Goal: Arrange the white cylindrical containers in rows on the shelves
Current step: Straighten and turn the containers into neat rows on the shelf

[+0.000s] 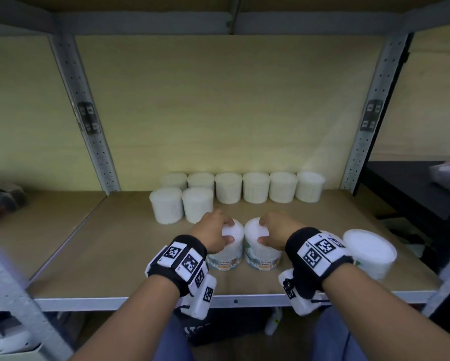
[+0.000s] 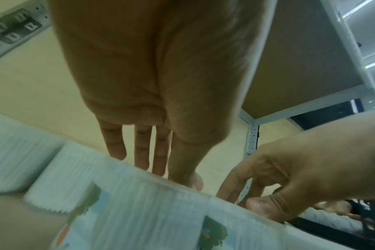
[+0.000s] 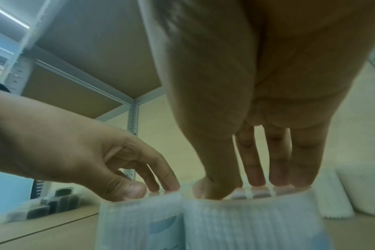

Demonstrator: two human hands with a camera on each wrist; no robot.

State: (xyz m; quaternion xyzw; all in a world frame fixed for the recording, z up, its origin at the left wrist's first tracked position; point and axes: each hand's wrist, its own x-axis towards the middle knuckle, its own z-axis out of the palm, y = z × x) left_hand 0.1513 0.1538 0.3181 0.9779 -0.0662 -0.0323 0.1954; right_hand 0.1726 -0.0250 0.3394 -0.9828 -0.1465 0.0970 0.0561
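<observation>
Two white cylindrical containers with "cotton buds" labels stand side by side at the middle front of the shelf board. My left hand grips the left container by its lid from above, thumb on the near side and fingers on the far side. In the same way my right hand grips the right container. In the left wrist view the left fingers rest on the left container's top edge. In the right wrist view the right fingertips press on the right container's lid.
A back row of several containers lines the wall, with two more in front at its left end. Another container stands at the front right. Grey posts flank the bay. Dark packets lie on the left shelf.
</observation>
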